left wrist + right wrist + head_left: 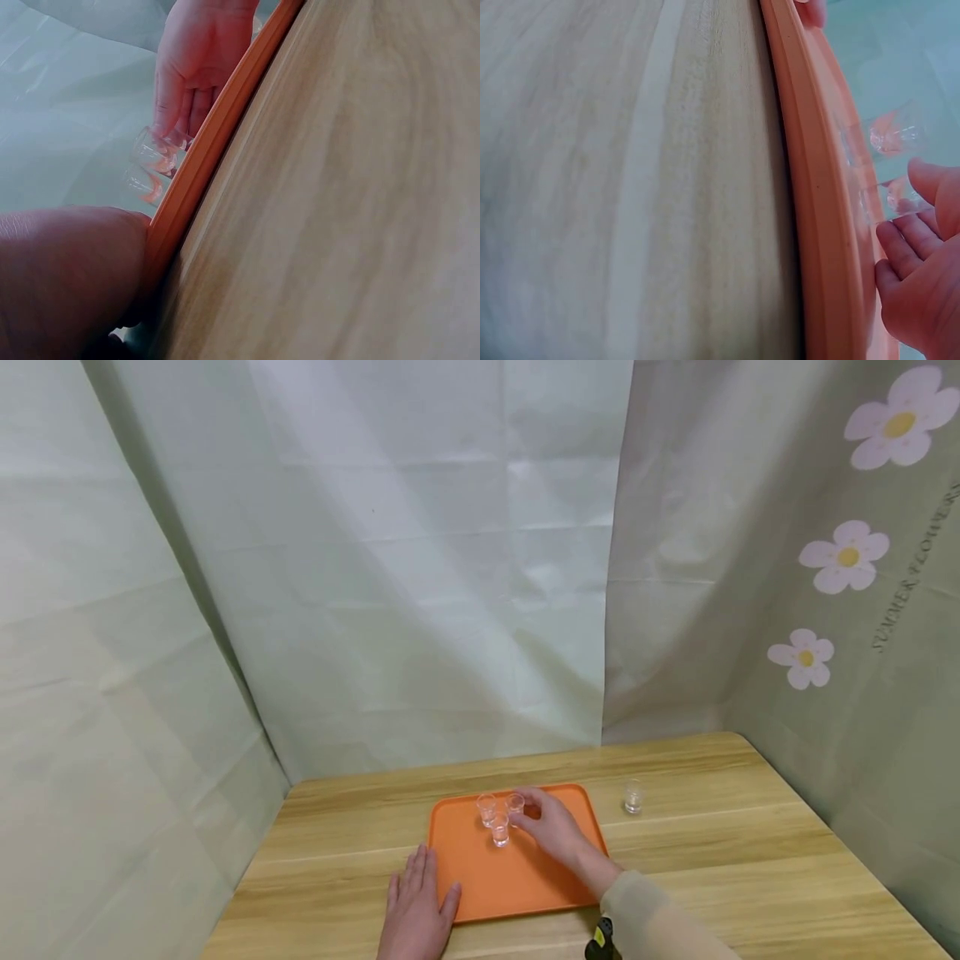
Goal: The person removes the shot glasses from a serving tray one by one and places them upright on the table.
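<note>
An orange tray [510,885] lies on the wooden table, with three small clear shot glasses grouped near its back edge. My right hand [557,832] reaches over the tray and holds the rightmost shot glass [514,802] between thumb and fingers. Just beside that one stand a left shot glass [487,811] and a front shot glass [500,834]. My left hand [420,906] rests against the tray's left edge, fingers straight and thumb at the rim. In the right wrist view, the held glass [900,198] is partly covered by the right hand.
Another clear shot glass [633,797] stands on the table [720,843] to the right of the tray. Pale fabric curtains [435,568] close in the table at the back and both sides; the right one has printed flowers [847,557].
</note>
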`<state>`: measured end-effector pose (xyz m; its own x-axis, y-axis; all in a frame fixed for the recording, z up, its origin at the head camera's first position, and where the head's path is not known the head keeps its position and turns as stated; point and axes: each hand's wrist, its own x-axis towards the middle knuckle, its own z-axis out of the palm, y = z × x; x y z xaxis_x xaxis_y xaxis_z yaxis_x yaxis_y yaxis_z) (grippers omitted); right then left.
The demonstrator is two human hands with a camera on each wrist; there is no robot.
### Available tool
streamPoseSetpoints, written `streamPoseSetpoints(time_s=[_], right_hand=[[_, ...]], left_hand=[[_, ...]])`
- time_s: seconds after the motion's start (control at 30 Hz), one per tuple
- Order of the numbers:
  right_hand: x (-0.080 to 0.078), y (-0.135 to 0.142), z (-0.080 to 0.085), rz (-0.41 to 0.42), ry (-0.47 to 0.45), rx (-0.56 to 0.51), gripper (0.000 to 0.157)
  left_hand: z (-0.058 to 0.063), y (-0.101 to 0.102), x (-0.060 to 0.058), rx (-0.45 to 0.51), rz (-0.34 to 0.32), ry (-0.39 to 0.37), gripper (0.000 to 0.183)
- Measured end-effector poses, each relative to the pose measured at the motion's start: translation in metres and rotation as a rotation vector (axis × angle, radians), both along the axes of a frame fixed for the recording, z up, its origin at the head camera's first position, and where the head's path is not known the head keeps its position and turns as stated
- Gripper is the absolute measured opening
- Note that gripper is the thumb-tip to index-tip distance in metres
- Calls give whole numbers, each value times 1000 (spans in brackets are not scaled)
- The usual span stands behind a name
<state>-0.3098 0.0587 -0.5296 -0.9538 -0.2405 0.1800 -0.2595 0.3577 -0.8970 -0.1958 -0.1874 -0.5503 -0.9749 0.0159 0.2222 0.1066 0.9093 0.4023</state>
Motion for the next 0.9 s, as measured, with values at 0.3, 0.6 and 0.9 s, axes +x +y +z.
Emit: streamPoseSetpoints(time_s=[0.3, 0.6, 0.9], right_hand=[[-2, 1, -1, -26, 10, -33, 29], [1, 2, 0, -14, 0, -78, 26], [6, 8, 6, -35, 5, -89, 28]], left_hand=[[0, 2, 0, -11, 0, -8, 75], [-1, 2, -1, -7, -3, -6, 75], [-2, 0, 0, -8, 1, -8, 75]])
